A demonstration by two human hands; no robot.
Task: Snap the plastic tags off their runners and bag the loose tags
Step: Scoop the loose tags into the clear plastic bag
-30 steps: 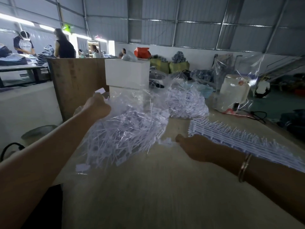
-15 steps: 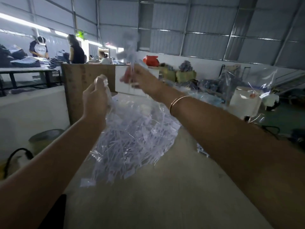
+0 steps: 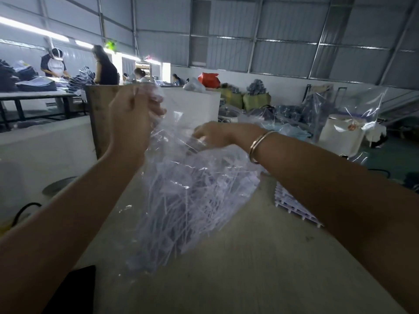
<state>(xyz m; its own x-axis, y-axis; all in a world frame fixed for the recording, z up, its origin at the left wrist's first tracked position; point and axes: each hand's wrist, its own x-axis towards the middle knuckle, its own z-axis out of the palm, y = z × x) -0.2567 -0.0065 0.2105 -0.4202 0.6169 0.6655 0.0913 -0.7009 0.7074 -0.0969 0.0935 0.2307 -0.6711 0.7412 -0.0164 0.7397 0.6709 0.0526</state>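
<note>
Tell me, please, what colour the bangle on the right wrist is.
The bangle is gold-coloured, seen in the head view.

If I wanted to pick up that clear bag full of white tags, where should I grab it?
Probably by the gathered neck, from above, where the left hand already grips the clear plastic bag. The loose white plastic tags sag to the bottom, so the top is bunched film only.

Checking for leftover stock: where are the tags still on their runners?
In the head view, the runner stack lies on the table, right of the clear bag, partly hidden behind the right forearm.
</note>
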